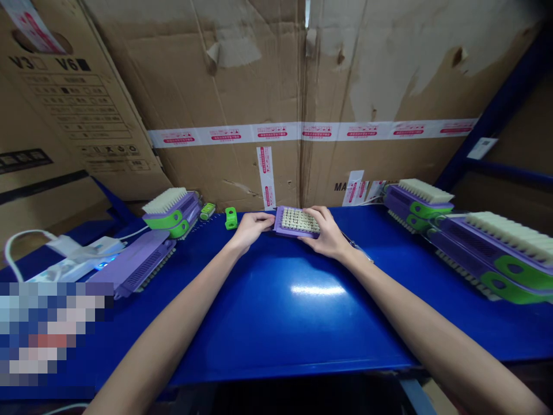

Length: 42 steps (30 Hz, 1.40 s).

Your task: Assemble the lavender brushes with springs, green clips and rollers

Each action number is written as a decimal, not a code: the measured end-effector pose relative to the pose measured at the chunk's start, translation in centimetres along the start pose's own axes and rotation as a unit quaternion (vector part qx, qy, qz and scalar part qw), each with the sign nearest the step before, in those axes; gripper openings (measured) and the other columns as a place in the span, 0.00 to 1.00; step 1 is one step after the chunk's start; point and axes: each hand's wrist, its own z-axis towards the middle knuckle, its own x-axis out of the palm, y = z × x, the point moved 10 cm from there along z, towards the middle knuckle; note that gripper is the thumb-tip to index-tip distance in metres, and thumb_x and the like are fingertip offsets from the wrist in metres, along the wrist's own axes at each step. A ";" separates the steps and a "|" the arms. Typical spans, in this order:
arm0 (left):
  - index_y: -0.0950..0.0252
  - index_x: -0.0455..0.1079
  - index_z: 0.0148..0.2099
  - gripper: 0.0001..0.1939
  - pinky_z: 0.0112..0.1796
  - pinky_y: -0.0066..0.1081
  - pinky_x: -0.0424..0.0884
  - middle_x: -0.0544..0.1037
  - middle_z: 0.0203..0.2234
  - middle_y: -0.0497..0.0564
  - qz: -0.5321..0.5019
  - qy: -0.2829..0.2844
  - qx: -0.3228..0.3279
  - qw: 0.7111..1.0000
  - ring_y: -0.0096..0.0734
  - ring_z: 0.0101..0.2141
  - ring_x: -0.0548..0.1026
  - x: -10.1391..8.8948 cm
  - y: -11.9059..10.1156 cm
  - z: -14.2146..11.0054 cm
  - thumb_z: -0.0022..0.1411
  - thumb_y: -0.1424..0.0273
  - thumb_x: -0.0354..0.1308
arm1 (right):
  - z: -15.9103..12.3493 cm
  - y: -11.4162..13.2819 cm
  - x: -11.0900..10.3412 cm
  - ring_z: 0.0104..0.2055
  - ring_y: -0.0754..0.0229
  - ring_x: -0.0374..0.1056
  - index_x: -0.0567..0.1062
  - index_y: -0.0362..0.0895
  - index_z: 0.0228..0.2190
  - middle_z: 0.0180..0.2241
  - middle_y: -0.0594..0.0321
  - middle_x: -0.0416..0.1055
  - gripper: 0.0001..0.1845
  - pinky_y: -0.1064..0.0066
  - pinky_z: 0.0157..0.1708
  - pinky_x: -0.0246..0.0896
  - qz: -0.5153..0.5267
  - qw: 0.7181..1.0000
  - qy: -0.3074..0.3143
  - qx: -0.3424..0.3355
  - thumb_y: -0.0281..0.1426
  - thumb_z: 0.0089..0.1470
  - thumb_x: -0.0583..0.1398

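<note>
A purple brush (298, 222) with cream bristles facing up lies at the back middle of the blue table. My right hand (327, 233) is closed around its right end, thumb at the near side and fingers over the bristles. At the opposite end, my left hand (253, 231) has its fingers pinched together against the purple edge; whatever is between the fingertips is hidden. Just left of that hand stands a small green bracket-like part (231, 218). A thin metal tool (360, 250) lies partly behind my right wrist.
Purple and green brushes are stacked at left (170, 213) and right (419, 204), with more brushes (496, 248) nearer on the right. A white power strip (82, 259) with cables sits at left. Large cardboard sheets (224, 86) stand along the back of the table (259, 323).
</note>
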 end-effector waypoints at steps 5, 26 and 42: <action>0.67 0.75 0.38 0.08 0.40 0.34 0.70 0.78 0.30 0.54 0.127 0.011 0.064 0.990 0.33 0.33 0.75 0.0 -1.5 0.1 0.55 0.70 0.58 | 0.1 -0.4 -0.3 0.53 0.45 0.60 0.61 0.48 0.53 0.50 0.51 0.60 0.33 0.48 0.51 0.59 0.013 1.000 -0.021 0.016 0.38 0.46 0.64; 0.62 0.54 0.57 0.38 0.27 0.29 0.69 0.76 0.34 0.53 -0.141 -0.098 -0.052 0.984 0.32 0.29 0.76 -4.3 0.7 0.4 0.47 0.66 0.67 | 0.0 -1.9 -1.7 0.51 0.47 0.62 0.64 0.47 0.50 0.47 0.52 0.64 0.32 0.48 0.51 0.61 0.023 0.994 -0.076 0.069 0.40 0.44 0.66; 0.69 0.66 0.51 0.22 0.41 0.47 0.67 0.72 0.41 0.69 0.633 -0.133 0.036 0.762 0.58 0.42 0.74 -3.9 -2.7 -1.1 0.63 0.58 0.46 | -0.1 -1.4 -0.7 0.53 0.46 0.60 0.62 0.45 0.52 0.49 0.50 0.62 0.34 0.50 0.51 0.59 -0.001 0.999 -0.036 0.030 0.38 0.45 0.65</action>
